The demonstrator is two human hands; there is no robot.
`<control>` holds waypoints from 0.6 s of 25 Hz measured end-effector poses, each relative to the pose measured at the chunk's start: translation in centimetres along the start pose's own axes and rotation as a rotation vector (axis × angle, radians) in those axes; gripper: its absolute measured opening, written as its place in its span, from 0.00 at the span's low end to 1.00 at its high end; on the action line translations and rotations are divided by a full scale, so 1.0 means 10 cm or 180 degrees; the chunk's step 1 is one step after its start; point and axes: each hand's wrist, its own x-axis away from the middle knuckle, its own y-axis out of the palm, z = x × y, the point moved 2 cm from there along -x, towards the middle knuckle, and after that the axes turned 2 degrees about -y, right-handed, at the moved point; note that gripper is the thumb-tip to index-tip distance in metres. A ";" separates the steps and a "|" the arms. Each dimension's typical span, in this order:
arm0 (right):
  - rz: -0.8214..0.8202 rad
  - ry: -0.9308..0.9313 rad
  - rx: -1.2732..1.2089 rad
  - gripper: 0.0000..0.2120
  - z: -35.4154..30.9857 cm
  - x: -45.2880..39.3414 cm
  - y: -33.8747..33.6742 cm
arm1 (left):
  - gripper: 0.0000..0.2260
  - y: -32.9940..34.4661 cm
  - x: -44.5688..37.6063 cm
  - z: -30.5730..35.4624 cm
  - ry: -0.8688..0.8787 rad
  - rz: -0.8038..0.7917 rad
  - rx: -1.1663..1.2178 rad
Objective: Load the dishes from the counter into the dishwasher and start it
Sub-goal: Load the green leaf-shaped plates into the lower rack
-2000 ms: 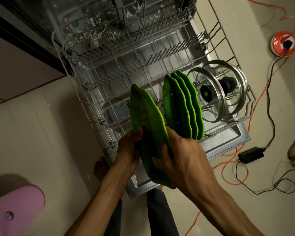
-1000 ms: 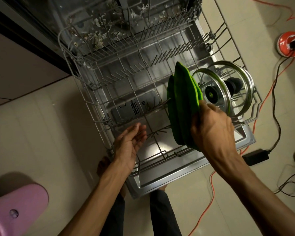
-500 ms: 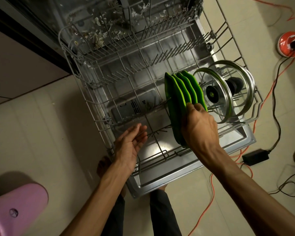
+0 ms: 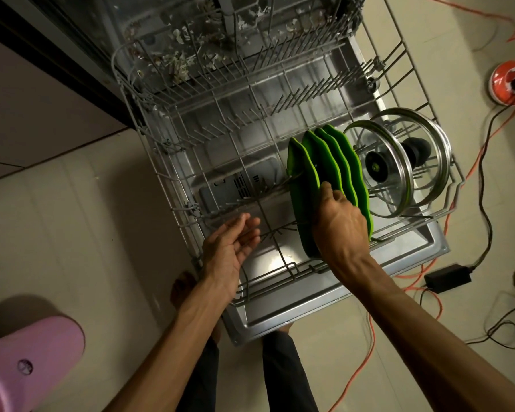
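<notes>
Several green leaf-shaped plates (image 4: 324, 168) stand on edge in the pulled-out lower rack (image 4: 173, 185) of the dishwasher. My right hand (image 4: 338, 224) pinches the rim of the plate nearest me, thumb on its near face and fingers behind it. My left hand (image 4: 232, 243) hovers over the rack's front left corner, palm up, fingers relaxed and holding nothing. Two glass pot lids (image 4: 399, 165) with steel rims stand upright just right of the plates.
The open dishwasher door (image 4: 280, 319) lies flat under the rack. An upper rack (image 4: 220, 49) with scraps juts out at the top. Orange and black cables, a power brick (image 4: 446, 278) and a red cable reel (image 4: 512, 84) lie on the floor at right. A pink object (image 4: 27, 367) sits bottom left.
Two seconds ago both hands held green plates in front of the rack. The right hand carried them to the row and stood them in; the left hand let go and stays open.
</notes>
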 end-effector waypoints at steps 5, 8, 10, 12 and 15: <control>-0.0049 0.0011 -0.0081 0.30 -0.01 0.08 -0.07 | 0.06 0.14 0.09 0.08 0.0498 0.0068 -0.1376; -0.0058 0.0054 -0.0310 0.27 -0.09 0.16 -0.24 | 0.07 0.18 0.19 0.21 0.1203 0.0073 -0.2701; 0.0058 0.0038 -0.0470 0.27 -0.16 0.17 -0.37 | 0.14 0.21 0.27 0.33 0.1904 0.0113 -0.3535; 0.0196 -0.0103 -0.0658 0.26 -0.26 0.11 -0.50 | 0.18 0.27 0.38 0.51 0.2452 0.0163 -0.3888; 0.0238 -0.0535 -0.1136 0.21 -0.52 -0.05 -0.72 | 0.23 0.33 0.51 0.81 0.2881 0.0282 -0.4038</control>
